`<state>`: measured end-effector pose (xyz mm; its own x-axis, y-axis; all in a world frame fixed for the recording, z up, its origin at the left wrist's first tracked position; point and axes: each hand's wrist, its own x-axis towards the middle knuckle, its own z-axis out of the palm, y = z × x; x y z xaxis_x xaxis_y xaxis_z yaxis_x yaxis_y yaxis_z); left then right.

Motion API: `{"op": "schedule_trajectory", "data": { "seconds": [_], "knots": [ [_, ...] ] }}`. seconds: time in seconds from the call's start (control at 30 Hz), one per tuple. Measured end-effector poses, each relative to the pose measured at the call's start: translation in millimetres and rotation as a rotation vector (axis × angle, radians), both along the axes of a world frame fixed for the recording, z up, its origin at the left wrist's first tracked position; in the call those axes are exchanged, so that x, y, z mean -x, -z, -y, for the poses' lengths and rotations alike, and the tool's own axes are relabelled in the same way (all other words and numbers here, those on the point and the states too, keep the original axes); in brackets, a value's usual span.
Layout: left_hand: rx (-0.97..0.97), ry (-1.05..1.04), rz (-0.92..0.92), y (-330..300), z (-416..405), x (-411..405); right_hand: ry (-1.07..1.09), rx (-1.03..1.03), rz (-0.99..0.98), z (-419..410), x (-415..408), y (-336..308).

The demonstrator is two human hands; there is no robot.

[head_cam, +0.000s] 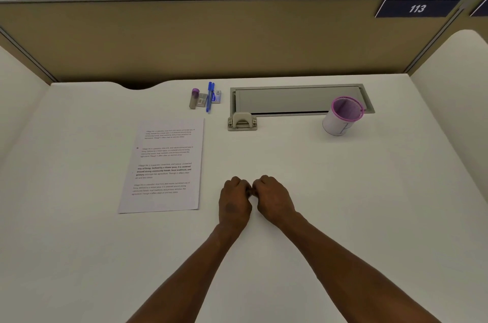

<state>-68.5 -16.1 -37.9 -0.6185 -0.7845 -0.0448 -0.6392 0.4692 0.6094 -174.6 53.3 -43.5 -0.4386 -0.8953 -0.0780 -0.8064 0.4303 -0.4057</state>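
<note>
My left hand [234, 201] and my right hand [273, 197] rest side by side on the white desk [343, 204], both with fingers curled under, knuckles nearly touching. Nothing shows in either fist. A printed sheet of paper [165, 164] lies just left of my left hand. Farther back sit a beige hole punch [242, 122], two blue pens [210, 97], a small purple-capped tube [194, 98] and a pink-rimmed mesh pen cup [342, 116].
A grey cable tray lid [298, 98] is set into the desk behind the punch. A tan partition [211, 37] with a "113" sign [417, 8] closes the back. White side panels flank the desk.
</note>
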Motion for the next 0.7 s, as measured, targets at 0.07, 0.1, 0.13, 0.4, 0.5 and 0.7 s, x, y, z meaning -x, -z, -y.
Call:
{"op": "schedule_trajectory", "data": {
  "seconds": [0.07,0.1,0.13,0.4,0.5,0.7],
  "knots": [
    [-0.002,0.015,0.007,1,1,1,0.003,-0.002,0.024,-1,1,0],
    [-0.015,0.021,0.009,1,2,1,0.008,0.001,0.044,-1,3,-1],
    [-0.033,0.023,0.003,0,3,2,0.015,0.009,0.069,-2,5,-3],
    [-0.184,0.068,-0.238,-68,20,47,0.178,0.287,0.286,-14,58,-77],
    [-0.277,0.118,-0.338,-114,28,93,0.279,0.394,0.373,-19,98,-123],
    [-0.417,0.242,-0.509,-179,22,203,0.423,0.533,0.539,-38,199,-189]
  ]
}}
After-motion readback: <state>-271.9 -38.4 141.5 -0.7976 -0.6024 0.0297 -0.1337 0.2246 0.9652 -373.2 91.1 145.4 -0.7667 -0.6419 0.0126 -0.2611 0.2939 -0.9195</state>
